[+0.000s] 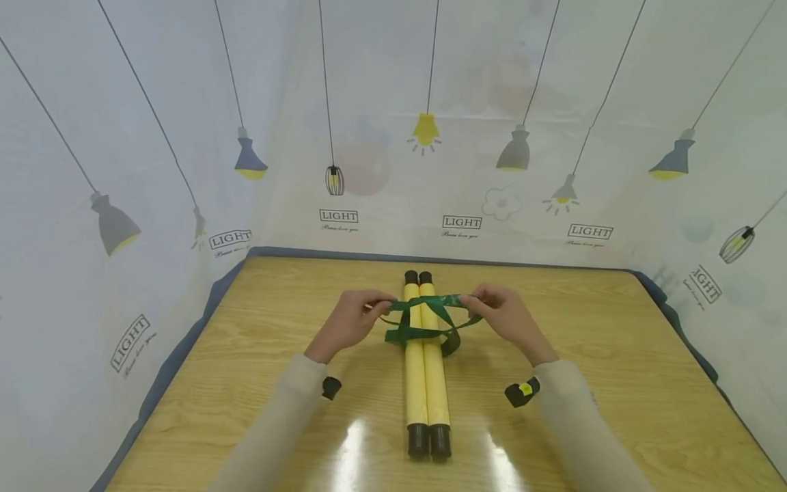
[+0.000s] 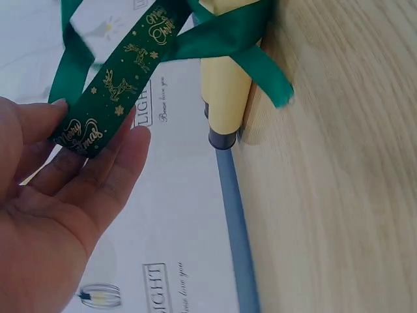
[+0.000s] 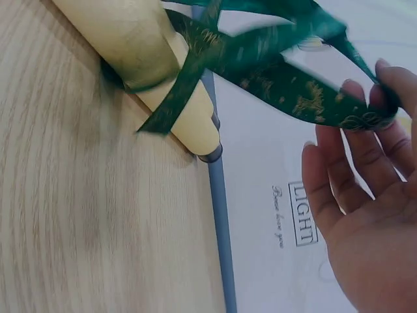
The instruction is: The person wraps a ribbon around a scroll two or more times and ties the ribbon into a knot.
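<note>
The green ribbon is looped across and about two pale yellow rods, crossing them in their farther half; I can make out gold reindeer and curly lettering on its band, and a loose tail sticking out to one side. The rods lie lengthwise on the wooden table, side by side and touching, each finished with black caps at near and far end. A length of the ribbon runs above them from hand to hand, with slacker strands sagging below it. The left hand has a narrow pinch on one part, thumb pressing it against the fingers, the other fingers only loosely bent. The right hand mirrors it on the other side, ribbon nipped between thumb and fingertips, remaining fingers spread a little. Both forearms come in from the near edge and slant inward, in pale sleeves, with a small black device at the left wrist and another, bearing a yellow label, at the right. Round the table hangs a white cloth printed with hanging lamps and the word LIGHT, a blue-grey strip edging the tabletop.
</note>
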Demonstrator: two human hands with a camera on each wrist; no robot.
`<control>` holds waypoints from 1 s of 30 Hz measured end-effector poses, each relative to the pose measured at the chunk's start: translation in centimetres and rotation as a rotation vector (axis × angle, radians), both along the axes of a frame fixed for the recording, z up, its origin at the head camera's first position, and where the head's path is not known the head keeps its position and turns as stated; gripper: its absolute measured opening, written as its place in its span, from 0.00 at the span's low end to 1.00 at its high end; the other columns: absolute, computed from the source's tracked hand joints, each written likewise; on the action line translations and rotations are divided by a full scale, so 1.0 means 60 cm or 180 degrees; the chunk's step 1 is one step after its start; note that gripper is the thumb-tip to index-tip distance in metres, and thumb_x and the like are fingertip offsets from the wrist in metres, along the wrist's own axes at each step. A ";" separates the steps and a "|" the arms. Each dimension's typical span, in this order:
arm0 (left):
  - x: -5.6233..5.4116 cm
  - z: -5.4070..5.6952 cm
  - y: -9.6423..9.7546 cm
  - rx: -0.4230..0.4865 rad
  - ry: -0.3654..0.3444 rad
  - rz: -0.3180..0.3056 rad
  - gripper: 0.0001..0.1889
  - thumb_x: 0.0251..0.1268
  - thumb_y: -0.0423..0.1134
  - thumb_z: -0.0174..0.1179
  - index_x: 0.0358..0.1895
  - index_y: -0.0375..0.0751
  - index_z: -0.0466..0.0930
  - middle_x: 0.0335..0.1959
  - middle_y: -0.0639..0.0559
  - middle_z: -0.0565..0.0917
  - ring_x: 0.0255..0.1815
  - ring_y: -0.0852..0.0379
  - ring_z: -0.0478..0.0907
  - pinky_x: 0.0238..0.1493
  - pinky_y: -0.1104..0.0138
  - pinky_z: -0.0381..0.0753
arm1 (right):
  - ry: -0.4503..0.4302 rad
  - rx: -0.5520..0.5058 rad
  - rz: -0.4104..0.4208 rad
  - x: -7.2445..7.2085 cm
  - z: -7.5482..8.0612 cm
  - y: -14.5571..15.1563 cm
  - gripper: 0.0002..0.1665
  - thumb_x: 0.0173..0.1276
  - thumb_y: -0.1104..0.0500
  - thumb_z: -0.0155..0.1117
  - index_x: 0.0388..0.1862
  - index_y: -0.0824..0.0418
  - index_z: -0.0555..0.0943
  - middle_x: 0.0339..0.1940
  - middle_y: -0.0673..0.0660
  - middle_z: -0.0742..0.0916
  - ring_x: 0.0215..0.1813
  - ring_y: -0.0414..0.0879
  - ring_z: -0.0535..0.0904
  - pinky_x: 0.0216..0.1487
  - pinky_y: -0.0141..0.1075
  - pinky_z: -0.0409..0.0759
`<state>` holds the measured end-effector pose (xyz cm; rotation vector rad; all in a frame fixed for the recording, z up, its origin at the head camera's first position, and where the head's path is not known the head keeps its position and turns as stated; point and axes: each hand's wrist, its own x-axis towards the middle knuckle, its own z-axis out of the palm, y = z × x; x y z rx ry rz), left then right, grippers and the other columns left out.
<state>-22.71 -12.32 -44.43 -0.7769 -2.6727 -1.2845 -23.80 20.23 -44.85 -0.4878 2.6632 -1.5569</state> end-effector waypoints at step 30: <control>-0.005 -0.038 -0.179 -0.0028 -0.0737 0.0628 0.19 0.74 0.60 0.58 0.53 0.53 0.87 0.55 0.50 0.86 0.53 0.50 0.82 0.53 0.54 0.82 | -0.0064 0.0677 -0.0360 0.018 -0.031 0.148 0.27 0.73 0.35 0.63 0.38 0.59 0.83 0.31 0.62 0.82 0.29 0.44 0.70 0.33 0.38 0.71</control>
